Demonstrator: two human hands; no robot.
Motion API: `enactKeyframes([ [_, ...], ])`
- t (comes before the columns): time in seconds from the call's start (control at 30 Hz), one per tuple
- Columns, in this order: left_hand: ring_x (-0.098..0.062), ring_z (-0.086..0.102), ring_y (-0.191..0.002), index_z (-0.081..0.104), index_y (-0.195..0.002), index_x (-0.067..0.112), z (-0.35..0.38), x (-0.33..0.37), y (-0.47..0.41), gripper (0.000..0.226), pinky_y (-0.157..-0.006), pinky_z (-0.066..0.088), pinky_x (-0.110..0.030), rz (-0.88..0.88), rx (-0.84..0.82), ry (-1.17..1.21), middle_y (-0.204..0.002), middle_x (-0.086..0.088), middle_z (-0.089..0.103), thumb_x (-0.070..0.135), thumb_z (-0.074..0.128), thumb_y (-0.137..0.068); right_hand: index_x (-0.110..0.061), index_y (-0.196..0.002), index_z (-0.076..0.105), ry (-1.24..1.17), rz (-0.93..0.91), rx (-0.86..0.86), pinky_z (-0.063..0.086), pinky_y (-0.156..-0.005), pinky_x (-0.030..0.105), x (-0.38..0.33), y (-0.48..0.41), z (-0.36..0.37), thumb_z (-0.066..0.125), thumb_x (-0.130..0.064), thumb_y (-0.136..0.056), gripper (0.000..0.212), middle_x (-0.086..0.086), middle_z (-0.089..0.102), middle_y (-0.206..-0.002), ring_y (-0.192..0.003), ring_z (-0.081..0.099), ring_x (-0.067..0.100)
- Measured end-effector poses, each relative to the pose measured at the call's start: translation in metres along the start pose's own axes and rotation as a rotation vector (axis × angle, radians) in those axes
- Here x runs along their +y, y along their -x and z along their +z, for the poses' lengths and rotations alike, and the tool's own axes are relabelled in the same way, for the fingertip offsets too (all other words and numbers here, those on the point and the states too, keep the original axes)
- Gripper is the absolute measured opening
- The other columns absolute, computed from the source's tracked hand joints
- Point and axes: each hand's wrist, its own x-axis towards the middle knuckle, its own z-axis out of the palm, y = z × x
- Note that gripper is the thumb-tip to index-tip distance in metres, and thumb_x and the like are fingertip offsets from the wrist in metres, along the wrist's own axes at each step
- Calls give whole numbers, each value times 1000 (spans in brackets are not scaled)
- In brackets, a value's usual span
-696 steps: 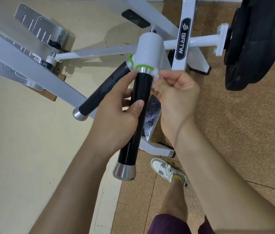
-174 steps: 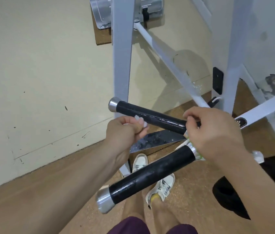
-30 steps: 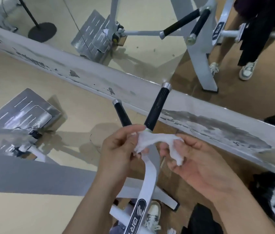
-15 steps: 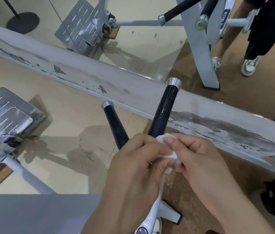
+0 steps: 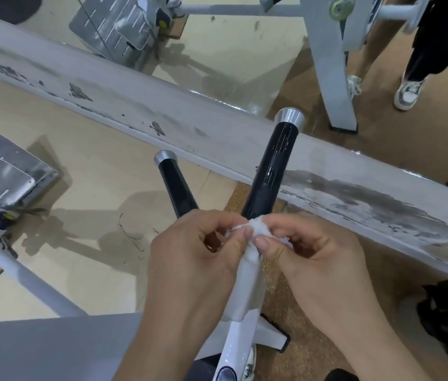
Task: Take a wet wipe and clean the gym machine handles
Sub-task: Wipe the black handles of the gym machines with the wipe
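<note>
I hold the wet wipe (image 5: 256, 229) with both hands, bunched into a small white wad. My left hand (image 5: 190, 259) pinches its left edge between the thumb and curled fingers. My right hand (image 5: 313, 265) pinches the right part between the thumb and forefinger.

The wipe sits directly above the white machine arm (image 5: 245, 298), at the point where the two black handles meet. The longer handle (image 5: 272, 171) rises up and right from the wipe to a chrome end cap, and its surface shows glossy streaks. The shorter handle (image 5: 176, 185) angles up and left, its base hidden behind my left hand. I cannot tell whether the wipe touches either handle.

Behind the handles, a worn white ledge (image 5: 217, 125) runs diagonally beneath a mirror (image 5: 217, 50). A metal foot plate (image 5: 2, 171) lies at left on the beige floor.
</note>
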Motion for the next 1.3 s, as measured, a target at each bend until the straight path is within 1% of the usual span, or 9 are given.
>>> enactKeyframes([
  [0.1,-3,56,-61,66,-76,41,1,0,-3,11,-53,43,-15,-40,21,19,-70,15,64,34,74,-75,-35,-81,70,37,-27,110,48,-60,15,4,-4,8,77,-12,-76,24,-6,63,-74,-70,61,9],
  [0.2,-2,56,-66,66,-65,40,4,-3,-5,12,-57,41,-11,-1,62,-16,-69,12,61,38,74,-74,-22,-86,75,380,-249,179,44,-73,15,0,-3,10,67,-20,-83,9,-7,62,-87,-82,55,7],
  [0.27,2,57,-72,67,-65,43,3,-6,-4,16,-60,40,-7,37,36,-7,-74,15,61,37,72,-79,-23,-92,75,541,-273,144,41,-74,25,-4,2,8,59,-35,-85,21,-6,59,-92,-86,51,14],
  [0.33,3,59,-76,69,-75,46,1,-9,1,15,-63,39,-5,67,-15,33,-84,18,62,34,65,-83,-24,-93,74,578,-246,100,41,-69,19,-9,2,8,57,-41,-83,26,-8,58,-88,-78,51,7],
  [0.53,6,59,-87,65,-94,47,4,-16,18,25,-73,38,-1,97,65,40,-93,23,64,27,54,-84,-23,-81,74,697,-269,-67,44,-54,16,-22,-19,19,56,-28,-81,18,-11,58,-80,-64,54,5],
  [0.77,-5,55,-75,59,-105,41,20,-11,12,23,-67,44,-23,98,152,-13,-78,20,57,49,45,-88,-13,-78,76,447,-342,-6,43,-62,7,-13,-12,11,64,-7,-81,13,-7,65,-76,-71,57,2],
  [0.9,-5,52,-70,60,-105,38,21,-11,12,19,-64,41,-22,93,144,-3,-74,17,55,41,50,-90,-15,-74,74,513,-306,-57,41,-63,12,-14,-21,17,58,-10,-80,17,-7,61,-75,-72,53,5],
  [1.1,-3,49,-70,57,-106,43,21,-11,10,19,-66,39,-22,135,118,0,-77,26,54,35,55,-88,-16,-77,74,475,-213,105,40,-68,9,-9,-35,15,63,-5,-81,16,-9,62,-80,-78,54,3],
  [1.3,-3,53,-75,65,-113,38,20,-16,10,25,-68,38,-11,181,135,-20,-87,23,57,35,52,-92,-11,-77,72,430,-316,15,40,-65,6,-8,-17,14,62,4,-80,18,-4,62,-79,-73,55,3],
])
